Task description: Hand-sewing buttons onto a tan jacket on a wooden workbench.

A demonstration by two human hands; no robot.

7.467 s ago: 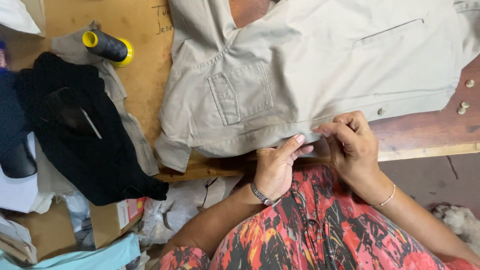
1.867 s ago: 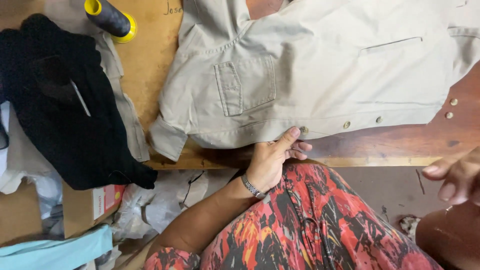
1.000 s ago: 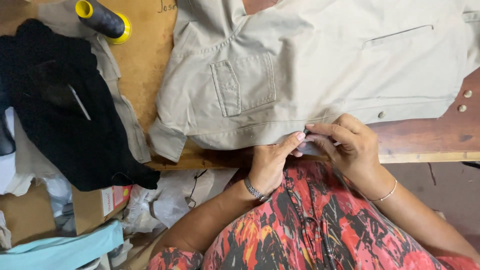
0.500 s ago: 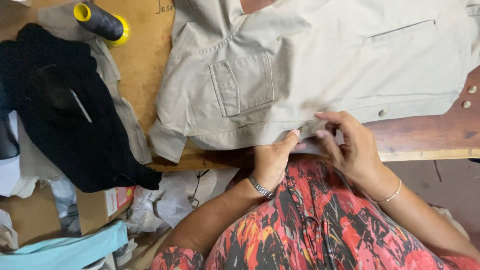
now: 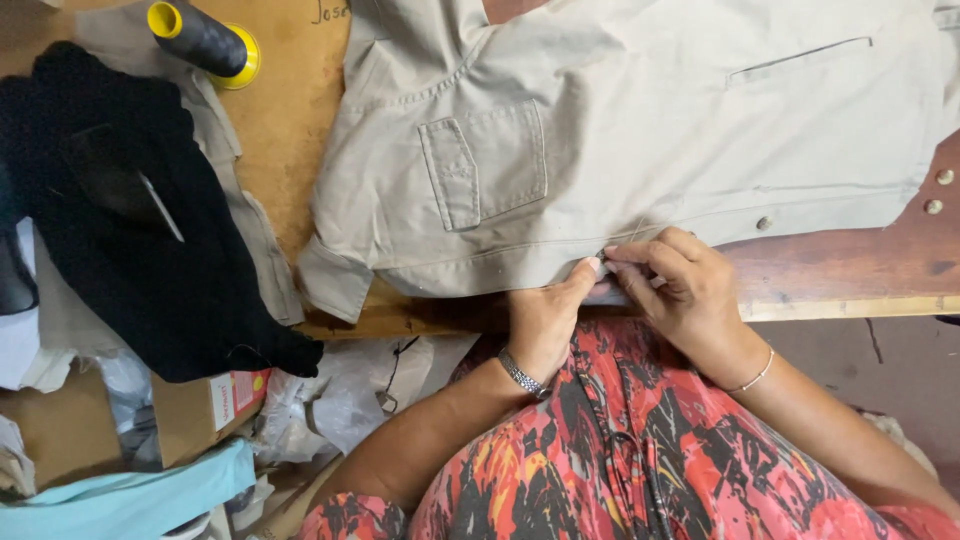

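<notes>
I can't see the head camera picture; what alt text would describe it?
Both hands, left hand and right hand, pinch the lower edge of a beige shirt spread on a wooden table. A black garment and a dark thread spool lie to the left.

left hand (image 5: 545,318) pinching | right hand (image 5: 680,290) pinching | fingertips meeting
</notes>
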